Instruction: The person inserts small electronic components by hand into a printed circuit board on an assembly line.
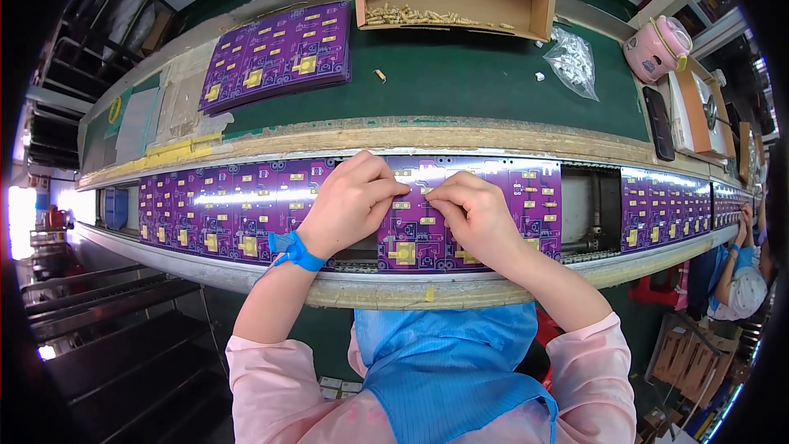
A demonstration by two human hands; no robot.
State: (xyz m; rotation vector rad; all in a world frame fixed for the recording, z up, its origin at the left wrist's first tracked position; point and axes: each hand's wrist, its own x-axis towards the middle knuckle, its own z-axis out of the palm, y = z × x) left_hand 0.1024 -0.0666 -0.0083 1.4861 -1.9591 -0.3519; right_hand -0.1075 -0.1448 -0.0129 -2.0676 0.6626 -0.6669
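A purple circuit board with yellow pads lies on the conveyor rails in front of me. Over its upper left part my left hand is closed, thumb and forefinger pinched together. My right hand makes a similar pinch just to the right, its fingertips close above the same board. Whatever either pinch holds is too small to make out. Part of the board is hidden beneath my right hand and forearm. A blue wrist strap is around my left wrist.
More purple boards lie along the line to the left, others to the right. Beyond the wooden rail stand a board stack, a cardboard box of small tan parts, a bag of white pieces, a phone and a pink container. Another person works far right.
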